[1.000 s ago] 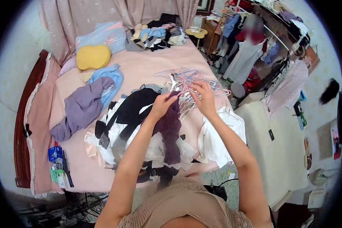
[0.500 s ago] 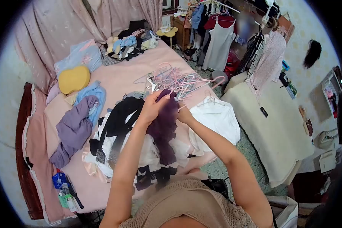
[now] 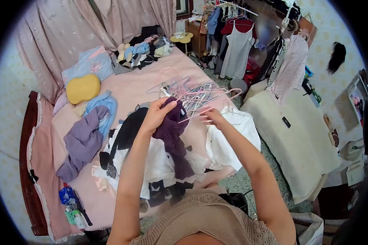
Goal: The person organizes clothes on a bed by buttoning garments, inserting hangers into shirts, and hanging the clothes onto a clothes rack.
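Note:
My left hand [image 3: 156,116] is closed on a dark purple garment [image 3: 176,141], with the thumb across its upper part. The cloth hangs down over the clothes on the bed. A pink hanger [image 3: 195,116] slants out from the garment's right side. My right hand [image 3: 213,118] is beside the hanger's outer end with its fingers apart; whether a fingertip touches the hanger I cannot tell. Just beyond both hands lies a tangled heap of pink and grey hangers [image 3: 196,92]. A white garment on a hanger [image 3: 233,136] lies under my right forearm.
Black and white clothes [image 3: 129,132] are piled left of my left arm. A purple cloth [image 3: 84,130] and a yellow cushion [image 3: 84,89] lie farther left on the pink bed [image 3: 139,79]. A cream-covered surface [image 3: 290,151] stands to the right, with hanging clothes [image 3: 236,49] behind.
My right hand has drawn away from the purple garment to the right, and its fingers have spread. My left hand still holds the garment, slightly farther left. The view has shifted a little.

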Motion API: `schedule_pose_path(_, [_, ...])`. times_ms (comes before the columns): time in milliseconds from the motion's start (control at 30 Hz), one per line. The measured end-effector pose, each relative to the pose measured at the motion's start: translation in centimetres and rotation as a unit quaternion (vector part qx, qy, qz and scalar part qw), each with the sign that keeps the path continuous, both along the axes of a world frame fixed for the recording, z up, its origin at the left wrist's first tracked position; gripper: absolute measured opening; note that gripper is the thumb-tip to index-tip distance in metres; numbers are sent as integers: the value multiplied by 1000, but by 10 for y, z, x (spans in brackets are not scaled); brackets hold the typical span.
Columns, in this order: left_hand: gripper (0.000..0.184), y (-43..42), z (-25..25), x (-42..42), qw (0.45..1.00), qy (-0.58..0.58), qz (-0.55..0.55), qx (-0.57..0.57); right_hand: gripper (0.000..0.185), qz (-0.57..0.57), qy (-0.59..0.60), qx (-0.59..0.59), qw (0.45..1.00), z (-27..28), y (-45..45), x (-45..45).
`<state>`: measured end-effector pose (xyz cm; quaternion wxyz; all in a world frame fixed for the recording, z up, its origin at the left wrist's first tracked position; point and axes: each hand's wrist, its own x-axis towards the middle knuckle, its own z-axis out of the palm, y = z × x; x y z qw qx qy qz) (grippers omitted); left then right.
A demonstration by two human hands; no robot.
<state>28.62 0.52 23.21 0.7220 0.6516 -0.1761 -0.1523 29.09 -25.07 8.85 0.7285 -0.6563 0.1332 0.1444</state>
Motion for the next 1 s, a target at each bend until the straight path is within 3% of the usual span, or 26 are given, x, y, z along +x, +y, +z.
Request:
schedule_pose_path(33, [21,-4,0,0,1000,4,-13,0,33,58,4,-34,998,8,12,-2])
schedule_pose_path(100, [20,-9,0,0,999,-12,-36,10,48,59,44,-184,980,1,44,3])
schedule_pose_path(200, [20,-5,4,3,997,-29,-63,19,26,142,88,-97,981,-12,52,8])
schedule_pose_path(233, [20,-2,5,4,998,-28,-57,16,20,116,76,-68,988,-18,51,8])
schedule_pose_path(400, [20,9,6,3,999,-13,-33,11,30,78,84,-49,992,13,55,3])
schedule_pose_path(533, [20,7,1,0,997,-34,-72,0,27,84,-6,-31,996,28,79,-2])
schedule_pose_path(600, [21,7,-2,0,996,-23,-83,20,30,141,-14,-226,964,30,86,-1])
schedule_pose_path(633, [20,10,-9,3,997,-16,-71,31,27,151,-49,-154,975,11,86,2])
schedule_pose_path(667, [20,17,-16,6,997,-15,-66,28,27,156,-49,-157,974,-6,79,3])
schedule_pose_path(733, [21,35,-30,12,988,-90,-55,112,23,-3,80,83,993,-18,60,-1])
schedule_pose_path(867, [22,70,-78,25,972,-97,-30,211,21,-105,100,251,957,-65,0,4])
schedule_pose_path(900, [23,71,-80,22,978,-89,-20,188,21,-105,99,250,958,-78,-16,8])
schedule_pose_path(967, [22,75,-96,26,977,-99,-9,191,23,-46,94,358,928,-98,-39,14])
schedule_pose_path(1000, [22,77,-105,30,975,-109,2,195,23,-47,95,357,928,-82,-34,9])
